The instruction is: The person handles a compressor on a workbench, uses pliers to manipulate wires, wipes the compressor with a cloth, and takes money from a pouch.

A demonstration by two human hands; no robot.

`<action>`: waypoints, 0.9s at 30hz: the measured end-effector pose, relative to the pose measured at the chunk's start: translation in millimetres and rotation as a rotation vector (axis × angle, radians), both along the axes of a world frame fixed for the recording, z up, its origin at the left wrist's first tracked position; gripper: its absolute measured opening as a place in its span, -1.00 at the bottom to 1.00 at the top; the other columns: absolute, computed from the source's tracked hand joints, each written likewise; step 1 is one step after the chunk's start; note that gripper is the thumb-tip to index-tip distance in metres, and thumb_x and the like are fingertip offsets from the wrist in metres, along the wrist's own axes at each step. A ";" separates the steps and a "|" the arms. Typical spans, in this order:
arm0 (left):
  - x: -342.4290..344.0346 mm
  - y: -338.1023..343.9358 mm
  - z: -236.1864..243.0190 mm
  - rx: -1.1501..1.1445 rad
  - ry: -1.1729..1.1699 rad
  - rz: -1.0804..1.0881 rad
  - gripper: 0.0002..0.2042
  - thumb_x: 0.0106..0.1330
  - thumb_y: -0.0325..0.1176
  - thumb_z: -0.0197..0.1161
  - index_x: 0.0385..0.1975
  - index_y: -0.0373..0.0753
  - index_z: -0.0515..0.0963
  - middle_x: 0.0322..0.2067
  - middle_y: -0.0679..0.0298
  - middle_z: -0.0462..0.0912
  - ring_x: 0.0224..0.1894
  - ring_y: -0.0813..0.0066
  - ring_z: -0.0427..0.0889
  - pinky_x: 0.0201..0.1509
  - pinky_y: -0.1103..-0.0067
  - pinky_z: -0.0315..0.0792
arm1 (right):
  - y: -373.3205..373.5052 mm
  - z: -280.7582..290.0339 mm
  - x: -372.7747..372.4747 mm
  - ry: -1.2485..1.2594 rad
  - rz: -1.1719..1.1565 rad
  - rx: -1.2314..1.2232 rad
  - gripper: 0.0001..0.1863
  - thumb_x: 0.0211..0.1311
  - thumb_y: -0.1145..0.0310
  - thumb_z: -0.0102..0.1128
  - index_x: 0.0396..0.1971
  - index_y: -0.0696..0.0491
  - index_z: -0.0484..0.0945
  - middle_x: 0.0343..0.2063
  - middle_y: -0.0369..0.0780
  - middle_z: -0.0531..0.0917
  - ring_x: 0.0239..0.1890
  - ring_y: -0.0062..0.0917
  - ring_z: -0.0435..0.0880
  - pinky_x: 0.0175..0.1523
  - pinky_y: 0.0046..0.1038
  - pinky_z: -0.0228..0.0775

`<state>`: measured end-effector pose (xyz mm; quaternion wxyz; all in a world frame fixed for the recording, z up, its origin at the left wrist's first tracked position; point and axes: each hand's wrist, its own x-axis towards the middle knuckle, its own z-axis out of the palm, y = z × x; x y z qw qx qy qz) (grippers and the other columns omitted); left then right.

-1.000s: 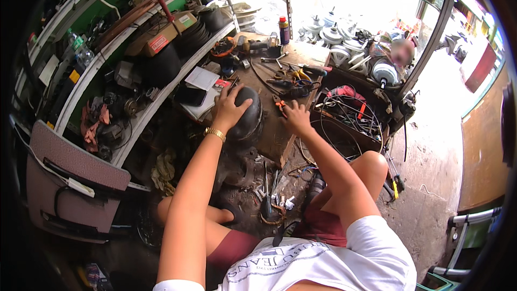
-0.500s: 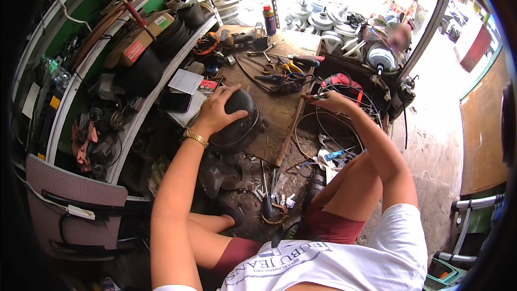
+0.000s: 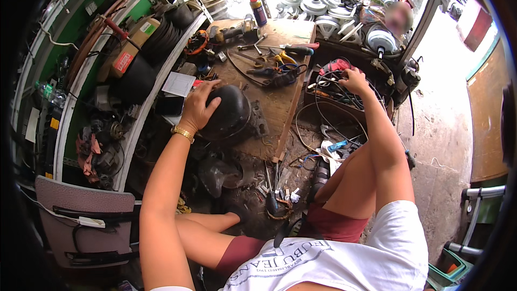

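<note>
— Left hand (image 3: 197, 109): fingers spread, thumb apart, resting on a black dome (image 3: 230, 114) at the left edge of the wooden tabletop (image 3: 280, 99).
— Right hand (image 3: 354, 82)?
— Over the dark box (image 3: 325, 102) right of the tabletop. Fingers bent; cannot tell whether they grip anything.
— Contents?
— Tangled cables (image 3: 326, 83), red object (image 3: 335, 66) near the fingertips.
— Other containers?
— Teal bin (image 3: 440, 275), lower right; something orange inside.

A smooth, black, dome-shaped housing (image 3: 230, 110) sits rounded side up at the desk's (image 3: 284, 109) left edge, under the left hand (image 3: 200, 106). Tangled thin cables (image 3: 327, 82) and a pinkish-red tool (image 3: 334, 66), partly covered, lie by the right hand (image 3: 354, 81).
</note>
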<state>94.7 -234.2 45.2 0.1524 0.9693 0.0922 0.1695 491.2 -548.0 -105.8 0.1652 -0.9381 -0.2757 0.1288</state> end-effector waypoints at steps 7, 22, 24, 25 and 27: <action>20.0 -14.8 -25.4 -0.036 0.174 0.669 -0.57 0.36 0.05 -0.01 0.00 -0.06 0.63 0.06 0.09 0.61 0.13 -0.01 0.55 0.19 0.23 0.40 | 15.1 14.6 -14.2 -0.055 0.107 0.270 -0.54 0.08 0.17 0.41 0.01 -0.03 0.63 0.11 0.00 0.49 0.14 -0.04 0.50 0.25 -0.16 0.36; 35.3 -30.7 18.8 0.129 0.118 -0.393 -0.52 0.19 0.03 0.08 -0.12 -0.24 0.63 -0.05 0.07 0.66 0.05 0.01 0.58 0.15 0.26 0.43 | 9.0 14.5 -24.1 -0.124 0.286 0.379 -0.55 0.15 0.17 0.34 0.02 0.04 0.59 0.09 0.14 0.51 0.09 0.09 0.53 0.21 -0.07 0.39; 30.9 -32.6 17.1 0.179 0.088 -0.320 -0.55 0.22 -0.01 0.07 -0.11 -0.24 0.62 -0.04 0.08 0.65 0.05 0.01 0.58 0.14 0.28 0.44 | 5.1 33.0 -45.9 -0.107 0.284 0.371 -0.61 0.18 0.21 0.31 -0.05 0.11 0.60 0.09 0.10 0.54 0.07 0.01 0.56 0.17 -0.12 0.41; 28.8 -30.9 14.1 0.147 0.080 -0.262 -0.58 0.27 -0.05 0.06 -0.09 -0.24 0.61 -0.04 0.10 0.64 0.05 0.05 0.58 0.16 0.31 0.42 | 2.5 41.9 -62.6 -0.191 0.285 0.412 -0.67 0.20 0.24 0.29 -0.12 0.12 0.62 0.00 0.05 0.62 -0.01 -0.05 0.63 0.11 -0.15 0.44; 19.1 -23.7 -3.7 -0.014 -0.044 -0.204 -0.63 0.30 -0.11 0.07 -0.09 -0.22 0.61 -0.05 0.11 0.63 0.04 0.05 0.58 0.13 0.33 0.43 | 6.4 69.4 -103.5 0.096 0.388 0.382 -0.65 0.21 0.23 0.29 -0.09 0.12 0.64 -0.20 0.02 0.70 -0.15 -0.10 0.69 0.01 -0.19 0.51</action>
